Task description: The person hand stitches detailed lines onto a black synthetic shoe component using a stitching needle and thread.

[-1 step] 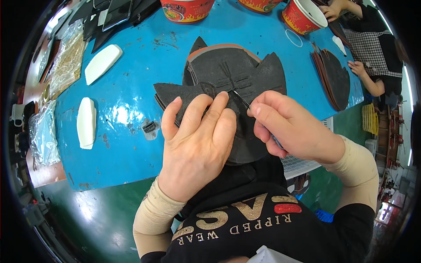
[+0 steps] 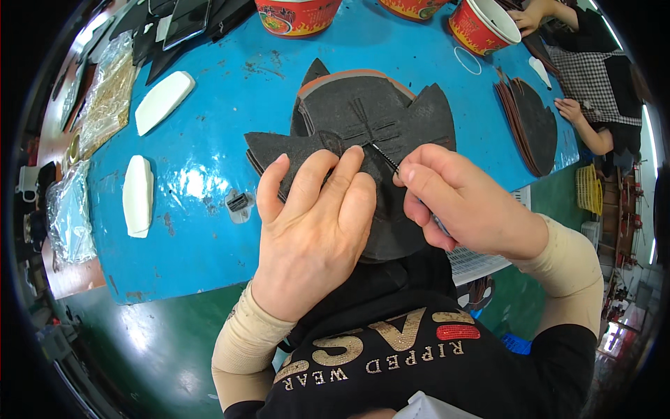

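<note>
- Left hand [image 2: 310, 230]: palm down, fingers spread and a bit bent, laid on the black stack [image 2: 426, 122]. Not gripping anything, just resting flat-ish on it.
- Right hand [image 2: 464, 202]: fingers closed in a pinch around a thin dark tool [image 2: 385, 158], with its back end poking out below the curled fingers.
- The tool's tip is right beside the left fingertips, over the top piece. Hard to tell if it's actually touching.
- The stack sits under the left fingers and pokes out beyond both hands, pointy corners and all. There are dark lines on top, just past the left fingertips, plus an orange edge farther out.
- Left of the left fingers, on the blue table [image 2: 209, 105]: a small dark bit [image 2: 238, 202] on a clear pad, then two white pieces [image 2: 164, 103] [image 2: 137, 197] farther off.
- Well past the fingers at the far edge: red tubs [image 2: 296, 15].
- Off to the right of the right fingers: another stack [image 2: 536, 126], with a co-worker's hand [image 2: 569, 108] near it.
</note>
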A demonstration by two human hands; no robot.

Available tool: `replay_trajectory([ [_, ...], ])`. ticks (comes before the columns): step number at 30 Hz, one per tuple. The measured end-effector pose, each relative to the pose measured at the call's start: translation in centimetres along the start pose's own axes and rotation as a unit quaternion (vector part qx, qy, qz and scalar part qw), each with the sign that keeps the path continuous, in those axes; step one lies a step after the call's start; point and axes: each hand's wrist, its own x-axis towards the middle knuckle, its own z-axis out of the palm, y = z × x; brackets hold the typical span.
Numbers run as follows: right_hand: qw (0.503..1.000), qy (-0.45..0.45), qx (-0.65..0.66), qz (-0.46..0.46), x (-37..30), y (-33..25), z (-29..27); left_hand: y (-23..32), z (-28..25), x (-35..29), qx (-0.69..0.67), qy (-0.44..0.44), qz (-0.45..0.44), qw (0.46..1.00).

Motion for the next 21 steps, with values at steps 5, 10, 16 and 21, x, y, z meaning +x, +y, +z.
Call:
replay_trajectory([
  [5, 1.0, 0.002, 0.006, -0.005, 0.2, 0.5, 0.2, 0.1, -0.1, 0.1, 0.009, -0.002, 0.002, 1.0],
  [10, 0.997, 0.015, 0.068, -0.023, 0.2, 1.4, 0.4, 0.1, -0.1, 0.2, 0.017, -0.004, 0.006, 1.0],
  [16, 0.931, 0.157, 0.2, -0.261, 0.1, 3.9, -1.0, 0.1, -0.4, 0.2, 0.033, -0.013, 0.009, 0.999],
  [21, 0.895, 0.247, -0.167, -0.331, 3.2, 2.2, -1.4, 0.2, -0.8, 0.5, 0.06, -0.028, 0.016, 0.998],
])
